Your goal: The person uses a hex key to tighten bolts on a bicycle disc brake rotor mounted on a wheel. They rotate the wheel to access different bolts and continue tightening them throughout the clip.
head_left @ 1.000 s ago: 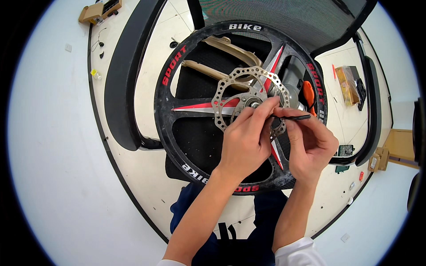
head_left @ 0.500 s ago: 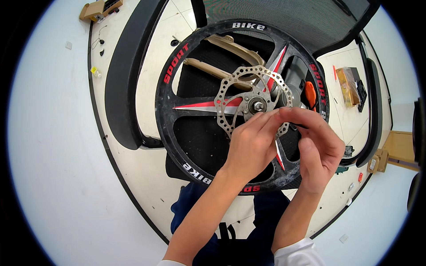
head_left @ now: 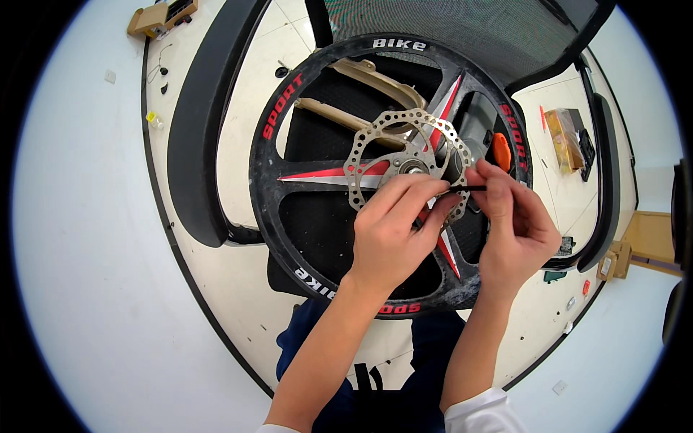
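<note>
Over the right side of the disc brake rotor, a thin black rod, like a hex key, spans my two hands. My right hand pinches it between thumb and fingers. At its other end are the bent fingers of my left hand; whatever small piece they pinch is hidden. The silver rotor sits on the hub of a black spoked wheel with red and white spoke accents. The wheel lies flat on a chair seat.
Chair armrests flank the wheel, with a mesh backrest beyond. Beige fork-like legs and an orange-handled object show through the spokes. Cardboard boxes and a plastic-wrapped package lie on the floor.
My hands have drawn slightly apart, and the black rod between them now shows clearly. My left hand has shifted a little left, partly covering the hub. The view has shifted slightly.
</note>
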`<state>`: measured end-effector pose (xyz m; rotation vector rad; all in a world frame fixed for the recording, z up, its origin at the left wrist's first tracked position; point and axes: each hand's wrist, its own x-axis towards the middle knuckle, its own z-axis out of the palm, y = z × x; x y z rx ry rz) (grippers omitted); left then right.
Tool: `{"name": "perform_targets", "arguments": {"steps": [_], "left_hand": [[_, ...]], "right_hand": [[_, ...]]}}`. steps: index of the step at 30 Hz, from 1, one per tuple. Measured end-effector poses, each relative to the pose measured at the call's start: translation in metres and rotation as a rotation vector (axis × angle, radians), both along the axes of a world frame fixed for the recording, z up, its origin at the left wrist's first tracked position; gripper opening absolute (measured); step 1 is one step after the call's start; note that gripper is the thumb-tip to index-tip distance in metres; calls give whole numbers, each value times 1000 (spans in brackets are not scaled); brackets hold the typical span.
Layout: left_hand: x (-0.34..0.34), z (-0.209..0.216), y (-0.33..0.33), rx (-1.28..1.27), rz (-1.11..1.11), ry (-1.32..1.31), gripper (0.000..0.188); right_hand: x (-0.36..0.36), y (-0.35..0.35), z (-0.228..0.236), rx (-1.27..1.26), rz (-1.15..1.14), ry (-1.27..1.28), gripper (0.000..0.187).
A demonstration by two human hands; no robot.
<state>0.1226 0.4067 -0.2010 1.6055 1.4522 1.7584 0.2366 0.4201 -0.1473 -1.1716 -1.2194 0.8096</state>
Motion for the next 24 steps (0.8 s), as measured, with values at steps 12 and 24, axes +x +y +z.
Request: {"name": "perform_targets", "arguments": {"steps": [12,24], "left_hand": [[-3,-1,-1,-27,-42,105,26],[-14,-2,-4,-89,-151,182,41]], "right_hand": [[16,-4,5,19,312,-30,32],[16,1,7,29,476,140,40]]}}
